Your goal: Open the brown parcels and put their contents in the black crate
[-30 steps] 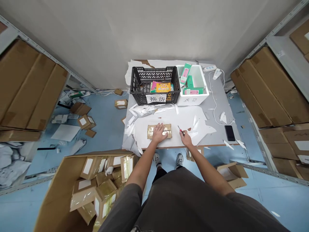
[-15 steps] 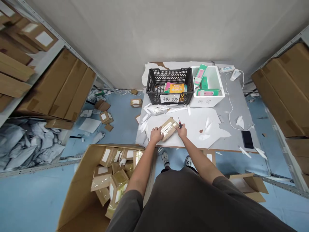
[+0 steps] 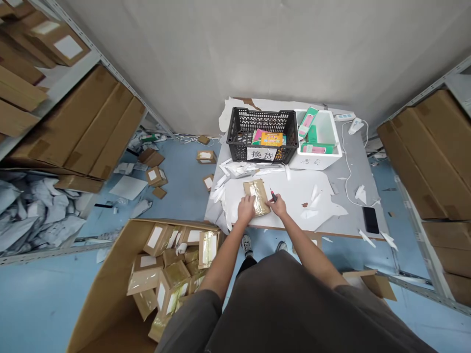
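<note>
Left hand (image 3: 246, 208) spread flat, pressing one taped cardboard parcel (image 3: 259, 197); right hand (image 3: 278, 206) pinching one red-handled craft knife (image 3: 273, 195) just beside parcel, above worktop (image 3: 358, 171).

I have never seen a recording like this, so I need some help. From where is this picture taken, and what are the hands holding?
This picture comes from a camera worn on a person's head, looking down at their own arms. The left hand rests on a taped cardboard parcel. The right hand holds a small knife beside it. On the grey table stand a black plastic crate and a white foam box. A phone lies near the table's right edge.
</note>
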Motion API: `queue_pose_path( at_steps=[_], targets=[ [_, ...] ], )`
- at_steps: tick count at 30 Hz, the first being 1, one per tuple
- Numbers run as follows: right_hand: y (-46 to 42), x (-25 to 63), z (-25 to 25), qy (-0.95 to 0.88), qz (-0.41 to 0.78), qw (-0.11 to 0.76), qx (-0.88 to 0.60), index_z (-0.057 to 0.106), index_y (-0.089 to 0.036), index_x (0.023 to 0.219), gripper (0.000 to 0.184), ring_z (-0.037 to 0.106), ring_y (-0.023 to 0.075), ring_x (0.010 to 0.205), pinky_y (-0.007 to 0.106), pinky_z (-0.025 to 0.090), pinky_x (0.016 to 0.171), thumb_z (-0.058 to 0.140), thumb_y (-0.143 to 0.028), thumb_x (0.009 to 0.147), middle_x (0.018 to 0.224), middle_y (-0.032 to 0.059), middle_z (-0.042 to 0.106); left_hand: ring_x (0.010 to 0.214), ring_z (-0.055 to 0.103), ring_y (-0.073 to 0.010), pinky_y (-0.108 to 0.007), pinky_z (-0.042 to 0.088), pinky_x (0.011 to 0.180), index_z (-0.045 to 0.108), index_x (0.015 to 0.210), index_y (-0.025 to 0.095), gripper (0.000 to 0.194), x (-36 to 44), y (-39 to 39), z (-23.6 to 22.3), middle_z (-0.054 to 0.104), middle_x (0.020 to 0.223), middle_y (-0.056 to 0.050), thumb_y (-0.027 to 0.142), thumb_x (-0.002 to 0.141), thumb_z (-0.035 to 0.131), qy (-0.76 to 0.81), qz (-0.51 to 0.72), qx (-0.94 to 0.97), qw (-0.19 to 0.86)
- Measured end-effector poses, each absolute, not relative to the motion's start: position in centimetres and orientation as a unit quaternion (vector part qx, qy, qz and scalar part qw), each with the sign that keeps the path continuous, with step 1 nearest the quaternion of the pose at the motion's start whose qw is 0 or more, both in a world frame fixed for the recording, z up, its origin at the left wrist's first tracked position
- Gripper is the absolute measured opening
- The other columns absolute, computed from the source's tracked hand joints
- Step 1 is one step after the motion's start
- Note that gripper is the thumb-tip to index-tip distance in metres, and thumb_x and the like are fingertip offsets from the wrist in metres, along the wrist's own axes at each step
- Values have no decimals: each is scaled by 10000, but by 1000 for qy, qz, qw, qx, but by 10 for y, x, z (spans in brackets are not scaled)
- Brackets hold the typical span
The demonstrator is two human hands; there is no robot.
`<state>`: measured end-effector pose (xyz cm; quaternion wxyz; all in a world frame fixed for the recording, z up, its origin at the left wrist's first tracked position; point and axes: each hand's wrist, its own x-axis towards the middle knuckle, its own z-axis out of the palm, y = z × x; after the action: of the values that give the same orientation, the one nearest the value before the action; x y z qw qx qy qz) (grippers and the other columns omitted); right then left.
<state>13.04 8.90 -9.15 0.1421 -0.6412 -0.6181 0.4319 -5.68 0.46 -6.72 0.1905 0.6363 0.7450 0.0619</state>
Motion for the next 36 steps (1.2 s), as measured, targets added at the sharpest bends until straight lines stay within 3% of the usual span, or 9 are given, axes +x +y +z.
queue_pose_path(
  at_steps=[3,8,11,14,17,22,26,31,36],
  targets=[
    [67,129,-97,-588,435,134,-668,427,-283,919,433,736,217,885,317,522,796,803,-402,741,1005,-5,771,1540,390,-306,-451,433,1152,646,1393,361,552,-73,18,-63,546,1588,-48,116,899,612,605,25,766,215],
    [76,115,-103,-539,447,132,-701,428,-284,892,442,744,212,914,309,543,822,820,-372,707,969,-15,763,1436,475,-308,-459,419,1156,733,1217,316,398,-82,35,-59,674,1327,-106,116,886,640,584,-6,781,223],
    [101,112,-99,-540,450,149,-695,441,-276,880,431,727,195,878,284,541,798,825,-360,702,923,-24,744,1433,463,-353,-499,381,1201,728,1231,276,394,-80,37,-58,654,1330,-140,211,843,750,602,-7,771,207],
    [123,121,-87,-545,451,163,-688,475,-266,897,339,711,175,788,252,536,704,748,-453,821,870,-24,708,1513,397,-372,-539,261,1288,690,1283,264,553,-72,36,-60,582,1471,-146,330,764,871,631,10,752,191],
    [128,147,-72,-558,480,152,-659,537,-255,972,268,674,154,599,240,514,603,550,-522,996,748,-45,643,1560,378,-361,-534,216,1313,656,1315,249,632,-60,35,-66,514,1585,-158,342,740,904,664,30,721,197],
    [111,192,-56,-662,496,29,-561,609,-260,1103,208,596,145,453,239,461,564,533,-448,1056,628,-77,599,1557,417,-353,-528,214,1312,625,1353,252,705,-45,40,-75,512,1631,-160,300,711,910,692,50,690,204],
    [108,191,-59,-750,425,-77,-502,685,-243,1053,233,678,173,618,251,458,668,526,-412,1079,747,-6,706,1527,456,-371,-541,231,1298,591,1397,224,795,-42,47,-76,539,1605,-186,294,679,925,695,41,685,211],
    [122,178,-64,-801,328,-135,-483,730,-242,1110,259,726,278,960,307,468,779,566,-437,1061,1026,109,786,1515,467,-385,-535,251,1288,540,1461,196,908,-40,50,-76,564,1578,-205,312,658,947,698,36,682,216],
    [132,179,-62,-806,329,-170,-462,733,-215,1076,271,721,298,961,325,469,760,548,-412,1056,1041,142,781,1522,464,-384,-532,250,1292,500,1506,214,978,-38,48,-77,558,1586,-198,313,646,956,705,36,674,219]
  ],
)
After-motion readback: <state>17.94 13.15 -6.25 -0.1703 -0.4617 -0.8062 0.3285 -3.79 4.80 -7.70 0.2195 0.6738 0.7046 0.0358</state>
